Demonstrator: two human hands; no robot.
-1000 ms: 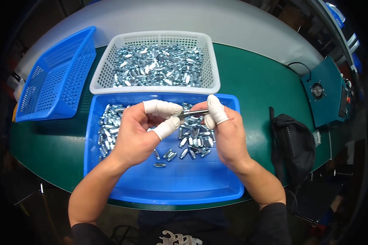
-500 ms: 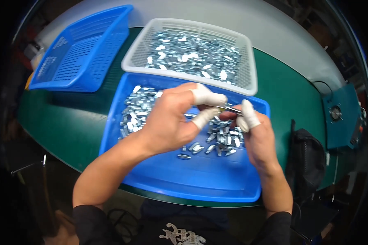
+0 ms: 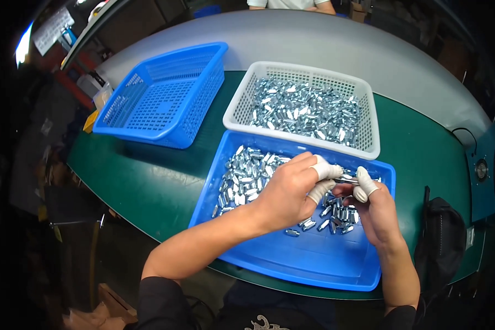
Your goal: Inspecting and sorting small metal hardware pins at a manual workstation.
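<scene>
Both hands at work above a shallow tray of small parts. Your left hand (image 3: pixel 289 190) pinches one end of a slim metal piece (image 3: pixel 347 180) between thumb and finger; your right hand (image 3: pixel 380 214) closes its thumb and finger on the opposite end. The piece lies over the far right part of the blue tray (image 3: pixel 308 267), raised above its floor; whether it is one part or two set end to end cannot be told, since your fingertips cover much of it. White finger cots (image 3: pixel 325 170) sleeve the gripping digits, presumably for purchase on smooth metal and to guard the skin. This fingertip hold suits so slender a piece, leaving its middle in your sight. Faceted metal fittings (image 3: pixel 241 175) lie heaped toward the tray's far left corner, with a smaller cluster beneath your hands; the raised walls probably serve to catch anything dropped. The tray sits along the near edge of the green worktop (image 3: pixel 121 179), likely for easy reach. Just beyond the tray's far edge stands a white basket (image 3: pixel 234 113) holding many similar fittings, and a blue basket (image 3: pixel 162 104) stands toward the worktop's far left.
</scene>
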